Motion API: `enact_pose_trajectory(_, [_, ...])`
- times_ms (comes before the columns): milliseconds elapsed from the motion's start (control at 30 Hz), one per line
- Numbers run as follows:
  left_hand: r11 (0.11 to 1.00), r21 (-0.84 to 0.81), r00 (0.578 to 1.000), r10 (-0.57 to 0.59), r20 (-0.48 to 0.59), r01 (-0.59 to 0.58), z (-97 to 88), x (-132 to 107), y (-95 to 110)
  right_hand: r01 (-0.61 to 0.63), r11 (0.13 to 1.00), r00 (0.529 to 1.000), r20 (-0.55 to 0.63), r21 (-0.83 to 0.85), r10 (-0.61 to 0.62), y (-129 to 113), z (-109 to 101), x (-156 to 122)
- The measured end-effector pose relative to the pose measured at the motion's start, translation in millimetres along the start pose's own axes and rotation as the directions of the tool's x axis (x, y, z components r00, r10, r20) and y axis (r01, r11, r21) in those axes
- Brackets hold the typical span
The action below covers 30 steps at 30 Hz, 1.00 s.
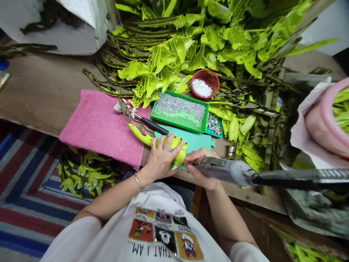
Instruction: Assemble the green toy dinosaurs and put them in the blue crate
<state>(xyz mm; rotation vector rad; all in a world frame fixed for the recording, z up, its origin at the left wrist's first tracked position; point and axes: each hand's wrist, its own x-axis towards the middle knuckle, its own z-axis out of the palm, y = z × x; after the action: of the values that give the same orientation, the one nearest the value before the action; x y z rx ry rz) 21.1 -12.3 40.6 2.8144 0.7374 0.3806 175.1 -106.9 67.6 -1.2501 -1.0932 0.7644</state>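
Right hand [205, 180]: wrapped round driver [222, 169], nose pointing left; tip hidden, contact cannot be told. Toy [180, 159] just left of it, held under left hand's [163, 153] spread fingers. Toy's long axis slants upper left to lower right, eyed end nearer driver. Mat [203, 142] just beyond; tray [178, 124] behind.

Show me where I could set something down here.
The brown tabletop is bare between the white sack and the pink cloth, whose left part is bare too. Crowded: behind and right of the green tray, where lime-green parts are heaped.
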Motion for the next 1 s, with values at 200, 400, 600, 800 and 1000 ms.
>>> enact_pose_trajectory(200, [0.998,-0.026,0.997,-0.057,-0.043,0.056,-22.8,-18.7,-33.4,0.331,0.942,0.909,-0.289,0.057,-0.301,-17.2,-15.4,60.0])
enact_pose_trajectory(400, [0.989,0.047,0.990,-0.142,-0.027,0.143,-33.7,-36.1,-64.3,0.243,0.964,0.756,-0.601,-0.110,-0.259,28.2,-38.0,115.6])
enact_pose_trajectory(600, [0.994,0.040,0.994,-0.098,-0.048,0.100,-31.5,-27.2,-41.2,0.136,0.979,0.767,-0.609,-0.150,-0.200,52.8,-44.0,124.8])
enact_pose_trajectory(800, [1.000,0.017,0.986,-0.009,-0.167,0.012,1.2,-17.8,0.4,0.110,0.982,0.775,-0.605,-0.151,-0.180,55.9,-45.4,125.4])
enact_pose_trajectory(1000, [0.997,0.080,0.951,0.043,-0.307,-0.019,21.2,-18.3,3.2,0.084,0.985,0.796,-0.585,-0.153,-0.159,57.7,-45.8,125.7])
